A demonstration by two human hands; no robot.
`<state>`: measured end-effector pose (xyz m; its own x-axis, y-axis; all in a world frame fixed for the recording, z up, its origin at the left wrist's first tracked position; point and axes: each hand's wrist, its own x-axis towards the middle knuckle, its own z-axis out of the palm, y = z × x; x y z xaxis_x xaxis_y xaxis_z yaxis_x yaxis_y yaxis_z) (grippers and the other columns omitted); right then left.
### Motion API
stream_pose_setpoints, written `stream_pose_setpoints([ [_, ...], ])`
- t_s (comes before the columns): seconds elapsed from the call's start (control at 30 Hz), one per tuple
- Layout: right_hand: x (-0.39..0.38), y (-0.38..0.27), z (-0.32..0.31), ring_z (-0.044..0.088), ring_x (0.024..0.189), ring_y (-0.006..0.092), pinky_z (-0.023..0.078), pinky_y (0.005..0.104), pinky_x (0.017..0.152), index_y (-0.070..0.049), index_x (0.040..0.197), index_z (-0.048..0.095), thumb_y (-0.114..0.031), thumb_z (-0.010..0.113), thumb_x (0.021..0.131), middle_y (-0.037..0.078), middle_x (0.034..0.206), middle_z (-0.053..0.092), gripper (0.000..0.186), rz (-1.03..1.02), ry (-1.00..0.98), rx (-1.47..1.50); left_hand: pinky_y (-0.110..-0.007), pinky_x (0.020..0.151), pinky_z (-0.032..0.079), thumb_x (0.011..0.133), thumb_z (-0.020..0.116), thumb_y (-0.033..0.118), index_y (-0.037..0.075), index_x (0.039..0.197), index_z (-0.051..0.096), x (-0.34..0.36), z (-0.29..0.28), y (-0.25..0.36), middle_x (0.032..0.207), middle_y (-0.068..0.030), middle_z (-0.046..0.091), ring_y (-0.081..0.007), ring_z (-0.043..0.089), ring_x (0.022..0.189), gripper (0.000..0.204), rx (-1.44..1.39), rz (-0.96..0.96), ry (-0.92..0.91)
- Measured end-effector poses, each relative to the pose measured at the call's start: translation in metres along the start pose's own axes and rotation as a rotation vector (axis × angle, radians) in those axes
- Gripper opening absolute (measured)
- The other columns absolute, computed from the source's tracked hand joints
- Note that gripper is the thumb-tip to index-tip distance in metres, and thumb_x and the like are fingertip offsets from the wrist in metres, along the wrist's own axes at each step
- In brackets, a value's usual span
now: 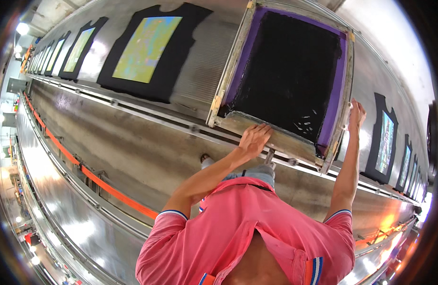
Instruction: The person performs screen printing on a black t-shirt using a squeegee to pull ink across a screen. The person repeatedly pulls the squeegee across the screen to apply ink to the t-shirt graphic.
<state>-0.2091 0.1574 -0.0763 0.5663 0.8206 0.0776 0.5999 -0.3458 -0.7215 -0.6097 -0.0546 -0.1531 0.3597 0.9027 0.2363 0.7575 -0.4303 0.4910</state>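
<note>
1. The left hand [256, 141] lay over the near bar [290, 145] of the wooden screen-printing frame [231, 61], fingers bent and close together; whether its thumb gripped underneath could not be told. Steady, even pressure there seemed the way to keep that edge from rocking.

2. The right hand [356, 116] stood farther along, at the frame's right side, with its fingers curled. Whether it gripped the bar or a small fitting beside it could not be told. Matching the left hand's effort seemed wise, so that the frame would not twist.

3. The frame sat on the metallic tabletop [204, 61], its near bar by the rail [154, 115]. Keeping it square to that rail probably mattered most for alignment.

4. Inside, black ink [295, 71] covered most of the mesh, with purple borders [339, 90] along both sides and pale streaks [306, 127] at the near right corner. Fingers were best kept on wood, off the wet-looking area; level handling would likely limit runs.

5. Beyond either side lay black T-shirts, one with a yellow-green print [150, 52] on the left, another with a bluish print [384, 140] on the right. Any shift of the frame called for clearance from both.
</note>
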Motion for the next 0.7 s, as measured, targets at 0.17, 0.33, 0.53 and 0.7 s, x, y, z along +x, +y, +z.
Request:
stream_pose_setpoints([
  [0.17, -0.079, -0.074, 0.104, 0.066, 0.101, 0.0234, 0.049, 0.0369, 0.09, -0.002, 0.109, 0.074, -0.03, 0.065, 0.089, 0.014, 0.108, 0.073, 0.036, -0.122, -0.096, 0.249, -0.043, 0.091, 0.053, 0.078, 0.057, 0.004, 0.01, 0.116, 0.066, -0.051, -0.098, -0.126, 0.121, -0.0114, 0.067, -0.0304, 0.064, 0.113, 0.039, -0.04, -0.083, -0.024],
  [0.33, -0.149, -0.133, 0.252, 0.069, 0.085, 0.0237, 0.054, 0.0399, 0.078, -0.01, 0.098, 0.077, -0.036, 0.065, 0.086, 0.012, 0.096, 0.074, 0.031, -0.21, -0.011, 0.147, -0.046, 0.079, 0.055, 0.082, 0.053, 0.003, 0.014, 0.112, 0.071, -0.087, -0.175, -0.24, 0.112, -0.0085, 0.071, -0.0333, 0.067, 0.102, 0.036, 0.037, -0.173, -0.026],
  [0.53, -0.282, -0.257, 0.379, 0.073, 0.081, 0.0319, 0.057, 0.0412, 0.08, -0.005, 0.096, 0.074, -0.032, 0.064, 0.084, 0.022, 0.086, 0.072, 0.031, -0.056, -0.202, 0.244, -0.04, 0.1, 0.049, 0.068, 0.054, -0.015, 0.009, 0.122, 0.068, -0.139, -0.275, -0.385, 0.127, -0.0086, 0.066, -0.0283, 0.062, 0.117, 0.061, 0.153, -0.291, -0.24],
  [0.7, -0.349, -0.323, 0.428, 0.07, 0.067, 0.0316, 0.056, 0.0472, 0.07, -0.004, 0.102, 0.071, -0.022, 0.057, 0.084, 0.021, 0.072, 0.07, 0.029, 0.158, -0.376, 0.338, -0.039, 0.1, 0.049, 0.065, 0.053, -0.018, 0.005, 0.119, 0.069, -0.163, -0.34, -0.466, 0.124, -0.0119, 0.067, -0.0293, 0.062, 0.117, 0.061, 0.169, -0.265, -0.341],
])
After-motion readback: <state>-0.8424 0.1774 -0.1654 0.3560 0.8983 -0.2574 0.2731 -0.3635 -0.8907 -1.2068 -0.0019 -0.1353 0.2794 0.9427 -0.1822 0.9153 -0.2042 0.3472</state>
